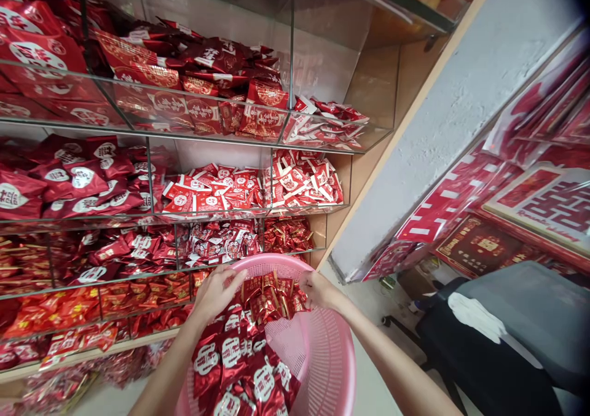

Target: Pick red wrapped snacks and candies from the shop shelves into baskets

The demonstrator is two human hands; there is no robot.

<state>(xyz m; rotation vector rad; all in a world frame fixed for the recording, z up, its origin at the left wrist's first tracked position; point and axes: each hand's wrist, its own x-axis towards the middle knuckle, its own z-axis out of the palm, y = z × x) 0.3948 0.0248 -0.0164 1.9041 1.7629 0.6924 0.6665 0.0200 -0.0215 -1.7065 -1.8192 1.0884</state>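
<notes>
A pink plastic basket (329, 348) sits in front of the shelves, with its inside facing me. Dark red packets (230, 351) with white printed labels fill its left and near part. Smaller shiny red and gold packets (271, 299) are heaped at its far side. My left hand (216, 293) is at the far left rim, thumb apart from the fingers, with no packet visible in it. Across the far right rim reaches my right hand (318, 290), its fingers curled beside the small packets. What those fingers hold, if anything, is hidden.
Shelves with clear compartments (212, 213) hold many red packets in front and to the left. A grey wall (415, 127) borders them. At right stand a dark chair (498, 354) with a white glove (477, 317) on it and red double-happiness decorations (442, 195).
</notes>
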